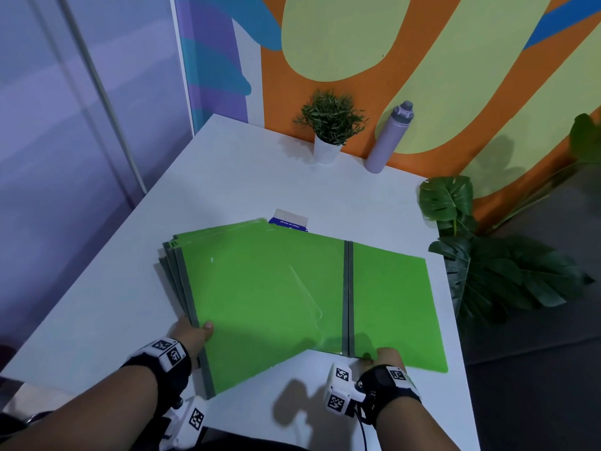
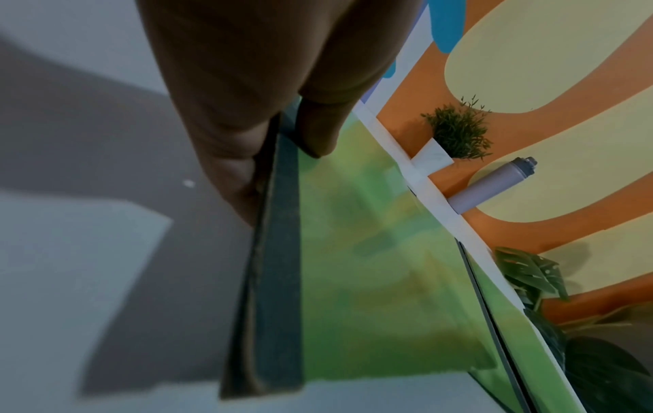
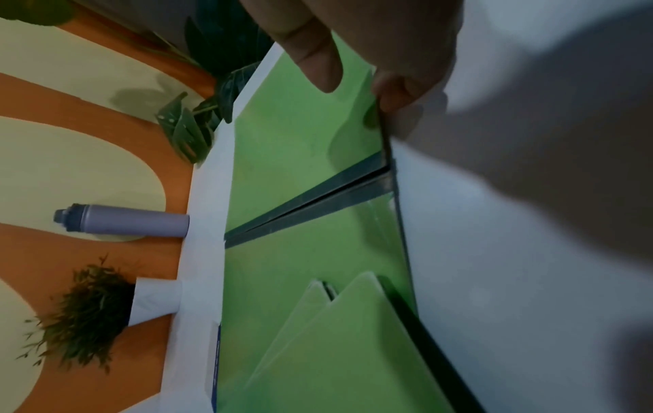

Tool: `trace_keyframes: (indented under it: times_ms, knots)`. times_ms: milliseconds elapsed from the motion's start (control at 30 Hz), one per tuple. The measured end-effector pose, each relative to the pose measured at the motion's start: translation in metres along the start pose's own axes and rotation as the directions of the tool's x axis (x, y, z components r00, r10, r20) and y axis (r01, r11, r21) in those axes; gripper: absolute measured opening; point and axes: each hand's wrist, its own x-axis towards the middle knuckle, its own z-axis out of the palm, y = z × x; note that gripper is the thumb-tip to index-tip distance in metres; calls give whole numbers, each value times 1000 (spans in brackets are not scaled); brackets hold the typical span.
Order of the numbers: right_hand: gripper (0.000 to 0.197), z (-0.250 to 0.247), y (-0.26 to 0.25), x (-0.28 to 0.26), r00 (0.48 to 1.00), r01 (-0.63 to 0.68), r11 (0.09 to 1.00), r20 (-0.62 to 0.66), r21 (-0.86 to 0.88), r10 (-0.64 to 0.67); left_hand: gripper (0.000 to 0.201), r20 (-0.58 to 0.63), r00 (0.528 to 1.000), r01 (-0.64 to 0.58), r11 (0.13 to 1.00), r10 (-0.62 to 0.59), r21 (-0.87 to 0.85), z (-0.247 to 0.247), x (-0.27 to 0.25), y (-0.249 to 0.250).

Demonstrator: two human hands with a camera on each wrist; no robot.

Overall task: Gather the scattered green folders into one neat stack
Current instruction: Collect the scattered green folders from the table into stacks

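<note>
Several green folders with grey spines lie fanned on the white table. Another green folder lies flat to their right, its grey spine beside a second spine. My left hand grips the fanned pile at its left spine edge, thumb on top and fingers along the dark spine. My right hand pinches the near edge of the right folder beside the twin spines, with the thumb on its cover.
A small potted plant and a purple bottle stand at the table's far edge by the painted wall. A blue-and-white packet peeks out behind the folders. Large leaves hang off the table's right side.
</note>
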Motion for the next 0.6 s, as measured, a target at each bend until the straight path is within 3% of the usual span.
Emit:
trace_keyframes:
  times_ms: [67, 133, 200, 333, 367, 467, 600]
  knots:
    - [17, -2, 1, 8, 1000, -3, 940, -1, 341, 3, 80, 15, 1000, 7, 1000, -7, -15, -2, 5, -5]
    - [13, -8, -8, 2, 995, -98, 702, 72, 705, 66, 80, 23, 1000, 18, 999, -17, -33, -3, 11, -9]
    - [14, -11, -17, 2, 988, -154, 492, 119, 857, 102, 76, 11, 1000, 27, 998, -26, -58, -5, 7, -5]
    - [49, -33, -50, 4, 995, -85, 43, 87, 995, -49, 65, -16, 998, 53, 990, -55, -130, -7, 4, 3]
    - [54, -43, -59, -2, 999, 1, 22, 0, 1000, -48, 65, -17, 999, 48, 985, -51, -167, -8, 4, 5]
    - [54, -65, -90, -35, 978, 77, -35, -82, 996, -190, 76, 9, 1000, 20, 966, -18, -258, -7, 6, 11]
    - [49, -61, -115, -63, 884, 160, 11, -138, 987, -447, 56, 53, 998, -10, 952, 28, -305, 2, 47, -5]
